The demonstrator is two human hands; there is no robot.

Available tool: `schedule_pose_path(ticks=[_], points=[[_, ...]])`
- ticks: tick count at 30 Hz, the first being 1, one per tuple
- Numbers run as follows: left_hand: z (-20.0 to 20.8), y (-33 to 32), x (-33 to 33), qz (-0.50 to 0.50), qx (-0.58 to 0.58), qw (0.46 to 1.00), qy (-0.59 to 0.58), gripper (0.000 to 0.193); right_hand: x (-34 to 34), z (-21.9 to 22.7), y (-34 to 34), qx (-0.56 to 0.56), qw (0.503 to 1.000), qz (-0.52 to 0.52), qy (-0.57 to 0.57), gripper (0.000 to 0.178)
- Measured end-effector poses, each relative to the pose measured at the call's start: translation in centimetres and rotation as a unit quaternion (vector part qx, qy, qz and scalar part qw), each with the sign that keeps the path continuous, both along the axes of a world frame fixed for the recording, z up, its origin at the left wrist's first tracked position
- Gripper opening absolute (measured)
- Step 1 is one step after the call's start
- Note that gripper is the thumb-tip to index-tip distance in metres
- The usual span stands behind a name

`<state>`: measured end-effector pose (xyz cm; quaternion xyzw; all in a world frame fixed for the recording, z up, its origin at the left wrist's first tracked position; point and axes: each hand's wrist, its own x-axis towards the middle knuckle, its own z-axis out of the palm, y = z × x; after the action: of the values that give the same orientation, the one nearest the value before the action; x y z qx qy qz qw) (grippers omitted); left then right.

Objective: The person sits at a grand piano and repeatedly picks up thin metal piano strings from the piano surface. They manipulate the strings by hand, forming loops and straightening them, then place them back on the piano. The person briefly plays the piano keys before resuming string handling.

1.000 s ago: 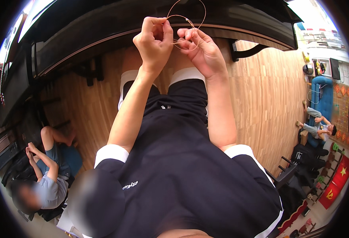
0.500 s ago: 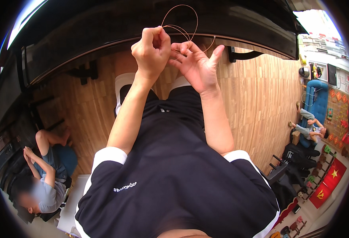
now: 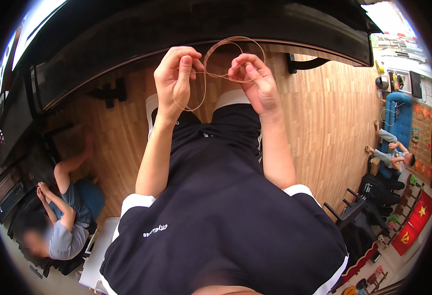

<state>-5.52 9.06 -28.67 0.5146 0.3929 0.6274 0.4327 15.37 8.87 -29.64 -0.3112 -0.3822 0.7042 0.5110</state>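
A thin bronze-coloured string (image 3: 242, 38), wound into loops, hangs in the air between my two hands. The fingers of my right hand (image 3: 258, 83) are curled and pinch the string where several loops cross. My left hand (image 3: 173, 78) is curled with its thumb upright, and a strand runs between thumb and fingers. One looser loop of the string dips below the left fingers, in front of my lap. The exact fingertip contact of the left hand is partly hidden.
A glossy black piece of furniture (image 3: 127, 44) spans the far side, just beyond my hands. Wooden flooring (image 3: 324, 118) lies below. One person (image 3: 68, 236) sits at the left and another (image 3: 395, 155) at the right by a blue sofa (image 3: 398, 115). A black chair (image 3: 346, 211) stands at the right.
Both hands have come nearer to me and farther apart. The left fist has loosened into a curl, while the spread right fingers have closed on the string. Its loops have shifted lower.
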Motion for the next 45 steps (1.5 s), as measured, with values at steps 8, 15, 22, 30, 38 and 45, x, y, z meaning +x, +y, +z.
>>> schedule_pose_path(ticks=[8,15,22,30,38,45], points=[[-0.4,-2.4,-2.7,-0.047,-0.102,0.979,-0.172,0.029,2.1,1.9,-0.1,0.025,0.997,0.074,-0.017,0.056],[-0.4,-2.5,-3.2,-0.054,-0.158,0.97,-0.175,0.03,1.3,1.3,-1.2,0.079,0.964,0.202,-0.156,0.05],[-1.8,-2.1,-1.2,0.005,-0.22,0.97,-0.104,0.03,-3.7,-0.9,-4.0,0.024,0.931,0.327,-0.161,0.047],[-2.3,-1.2,-0.4,0.028,-0.249,0.968,0.015,0.021,-5.7,-3.9,-4.8,0.061,0.913,0.326,-0.238,0.018],[-1.2,-2.3,-2.1,-0.181,-0.3,0.924,0.153,0.043,-2.4,-3.6,-3.6,-0.088,0.955,0.238,-0.154,0.017],[-0.9,-2.9,-3.1,-0.14,-0.26,0.93,0.219,0.022,-0.4,-2.4,-2.8,-0.079,0.982,0.12,-0.126,0.015]])
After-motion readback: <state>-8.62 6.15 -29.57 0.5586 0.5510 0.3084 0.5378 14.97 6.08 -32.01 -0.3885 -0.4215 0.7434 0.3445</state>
